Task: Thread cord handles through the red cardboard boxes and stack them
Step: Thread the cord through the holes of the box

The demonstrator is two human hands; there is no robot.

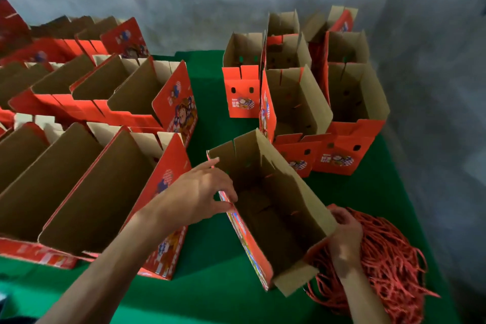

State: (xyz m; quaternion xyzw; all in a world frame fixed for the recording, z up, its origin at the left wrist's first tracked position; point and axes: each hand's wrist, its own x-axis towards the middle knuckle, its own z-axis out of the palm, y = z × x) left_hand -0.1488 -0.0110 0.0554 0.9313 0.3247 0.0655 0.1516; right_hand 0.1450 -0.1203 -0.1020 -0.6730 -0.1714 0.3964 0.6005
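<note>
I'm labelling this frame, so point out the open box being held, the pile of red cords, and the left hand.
open box (265,208): head view, brown inner wall.
pile of red cords (389,258): head view, middle of the heap.
left hand (200,192): head view, back of the hand.

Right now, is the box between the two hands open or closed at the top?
Open. The box has its top flaps up, and its bare brown inside is visible. The left hand pinches its left wall; the right hand touches its right side.

1. An open box (265,208) stands at the front middle of the surface (210,284).
2. Rows of boxes (86,166) lie to its left.
3. A box cluster (302,92) stands behind it.
4. A cord pile (389,263) lies just right.
</note>
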